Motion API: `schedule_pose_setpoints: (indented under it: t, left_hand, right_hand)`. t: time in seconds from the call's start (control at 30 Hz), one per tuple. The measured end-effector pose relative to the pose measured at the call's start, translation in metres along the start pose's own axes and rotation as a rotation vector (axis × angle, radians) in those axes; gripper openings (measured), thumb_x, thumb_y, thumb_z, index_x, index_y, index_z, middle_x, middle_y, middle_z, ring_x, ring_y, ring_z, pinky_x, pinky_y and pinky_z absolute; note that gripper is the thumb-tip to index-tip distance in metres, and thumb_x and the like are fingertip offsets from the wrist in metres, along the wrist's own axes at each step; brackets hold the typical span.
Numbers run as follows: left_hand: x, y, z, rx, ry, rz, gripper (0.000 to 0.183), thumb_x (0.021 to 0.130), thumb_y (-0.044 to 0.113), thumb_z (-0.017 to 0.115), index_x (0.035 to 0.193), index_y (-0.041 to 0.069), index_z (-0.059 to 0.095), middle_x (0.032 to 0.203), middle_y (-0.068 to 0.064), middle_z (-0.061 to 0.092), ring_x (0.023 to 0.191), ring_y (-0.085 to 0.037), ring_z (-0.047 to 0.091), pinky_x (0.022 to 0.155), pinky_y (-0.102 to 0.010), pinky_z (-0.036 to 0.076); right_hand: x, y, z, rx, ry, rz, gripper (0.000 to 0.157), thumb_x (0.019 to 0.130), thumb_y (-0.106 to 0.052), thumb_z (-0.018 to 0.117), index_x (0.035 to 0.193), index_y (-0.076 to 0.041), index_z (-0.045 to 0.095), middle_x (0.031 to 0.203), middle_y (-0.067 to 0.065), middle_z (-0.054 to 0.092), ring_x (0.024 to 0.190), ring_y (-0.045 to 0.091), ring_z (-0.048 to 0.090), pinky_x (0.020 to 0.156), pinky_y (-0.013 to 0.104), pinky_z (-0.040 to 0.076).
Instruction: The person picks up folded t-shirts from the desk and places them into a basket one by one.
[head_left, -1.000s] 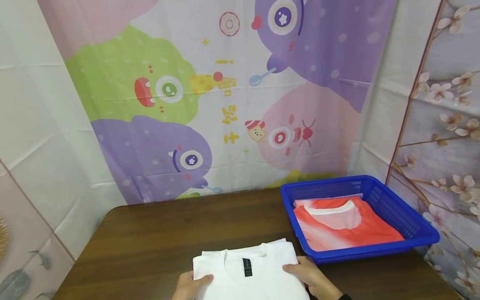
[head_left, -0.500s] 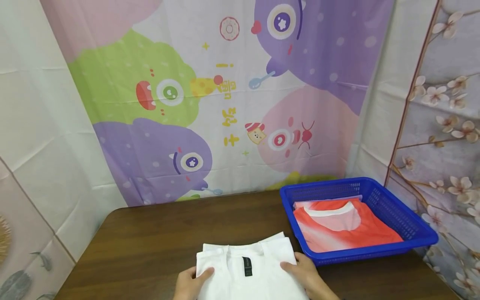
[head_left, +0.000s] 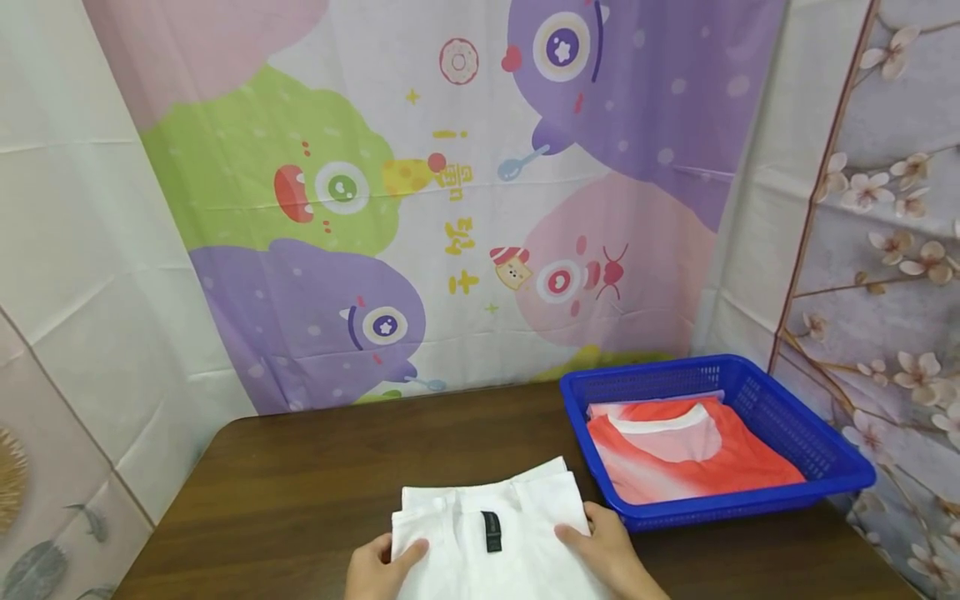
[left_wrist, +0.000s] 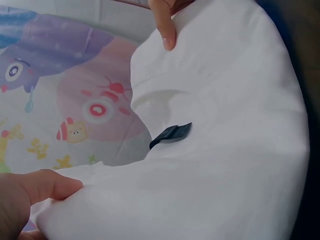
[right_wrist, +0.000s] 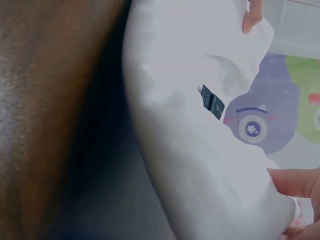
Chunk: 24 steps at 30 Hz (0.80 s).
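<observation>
A folded white T-shirt with a black neck label is held at the near edge of the head view. My left hand pinches its left shoulder edge, thumb on top and fingers beneath. The opposite shoulder edge is pinched by my right hand in the same way. In the left wrist view the left thumb presses on the cloth, and the label hangs at the neckline. From the right wrist view, the shirt's lower fold stands off the table. The fingers under the cloth are mostly hidden.
A blue plastic basket stands on the right of the brown wooden table. Inside lies a folded red and pink shirt. Behind the table hangs a cartoon-print curtain, with a floral curtain at the right.
Both hands keep their hold on the T-shirt. Its upper edge has risen slightly in the head view, and the right hand has shifted a little to the left. The view has tilted slightly.
</observation>
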<state>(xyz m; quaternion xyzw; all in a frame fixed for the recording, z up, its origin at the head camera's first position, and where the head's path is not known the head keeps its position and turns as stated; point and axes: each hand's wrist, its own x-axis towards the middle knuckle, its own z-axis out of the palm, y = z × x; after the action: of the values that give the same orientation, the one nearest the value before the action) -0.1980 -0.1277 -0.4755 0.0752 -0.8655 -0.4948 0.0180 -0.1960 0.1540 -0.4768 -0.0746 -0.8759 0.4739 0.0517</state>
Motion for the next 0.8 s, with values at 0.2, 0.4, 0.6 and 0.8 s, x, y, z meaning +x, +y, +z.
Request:
schedule_pose_setpoints:
  t: [0.2, 0.4, 0.6, 0.8]
  left_hand:
    - [-0.005, 0.01, -0.005, -0.035, 0.017, 0.016, 0.041, 0.08, 0.022, 0.074, 0.101, -0.013, 0.067, 0.078, -0.017, 0.073, 0.064, -0.01, 0.061, 0.056, -0.024, 0.05]
    - [-0.008, 0.021, -0.01, -0.05, 0.016, 0.005, 0.044, 0.082, 0.024, 0.073, 0.106, -0.012, 0.067, 0.079, -0.016, 0.074, 0.065, -0.009, 0.062, 0.056, -0.024, 0.051]
    - [-0.008, 0.029, -0.012, -0.039, 0.008, -0.008, 0.048, 0.082, 0.029, 0.073, 0.108, -0.011, 0.066, 0.079, -0.014, 0.073, 0.066, -0.011, 0.063, 0.057, -0.026, 0.052]
    - [-0.007, 0.039, -0.012, -0.082, -0.003, 0.023, 0.052, 0.084, 0.031, 0.072, 0.112, -0.012, 0.064, 0.087, -0.019, 0.074, 0.07, -0.014, 0.066, 0.059, -0.028, 0.055]
  right_hand:
    - [-0.003, -0.011, -0.009, 0.021, 0.023, -0.017, 0.029, 0.078, -0.011, 0.074, 0.097, 0.008, 0.064, 0.091, 0.02, 0.072, 0.076, 0.017, 0.06, 0.07, 0.03, 0.05]
    - [-0.006, -0.02, -0.019, 0.06, 0.014, 0.031, 0.033, 0.079, -0.013, 0.073, 0.104, 0.007, 0.064, 0.093, 0.017, 0.071, 0.077, 0.015, 0.059, 0.069, 0.028, 0.048]
    - [-0.005, -0.026, -0.028, 0.114, -0.016, 0.114, 0.037, 0.083, -0.013, 0.07, 0.112, 0.008, 0.062, 0.097, 0.015, 0.071, 0.078, 0.014, 0.059, 0.071, 0.03, 0.051]
    - [-0.003, -0.031, -0.036, 0.157, -0.01, 0.139, 0.041, 0.086, -0.012, 0.068, 0.118, 0.011, 0.058, 0.097, 0.017, 0.071, 0.075, 0.015, 0.061, 0.067, 0.032, 0.053]
